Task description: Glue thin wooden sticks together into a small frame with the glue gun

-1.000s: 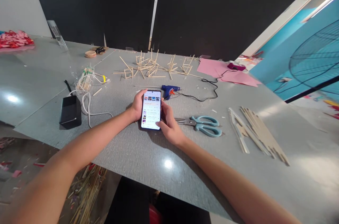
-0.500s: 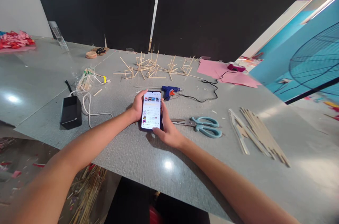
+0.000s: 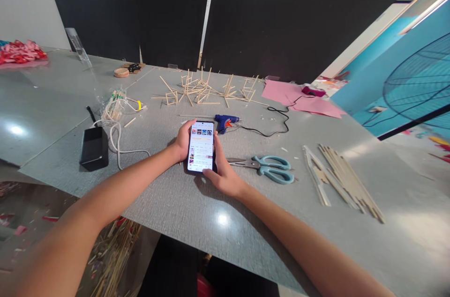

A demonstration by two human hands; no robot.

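A smartphone [image 3: 201, 149] with a lit screen is held upright above the table between my two hands. My left hand [image 3: 183, 140] grips its left edge, fingers mostly hidden behind it. My right hand [image 3: 225, 173] is closed around the right side, its thumb over the screen's lower right corner. Just behind the phone lies a blue glue gun [image 3: 227, 122] with a black cord. Light-blue-handled scissors [image 3: 276, 168] rest to the right of my right hand, blades pointing toward it.
Several thin-stick frames [image 3: 200, 88] stand at the back of the grey table [image 3: 168, 203]. Bundled sticks [image 3: 351, 182] lie at right, pink paper [image 3: 281, 93] behind. A black power bank [image 3: 94, 148] with a white cable [image 3: 114, 142] sits at left. Cut sticks [image 3: 116, 259] litter the floor.
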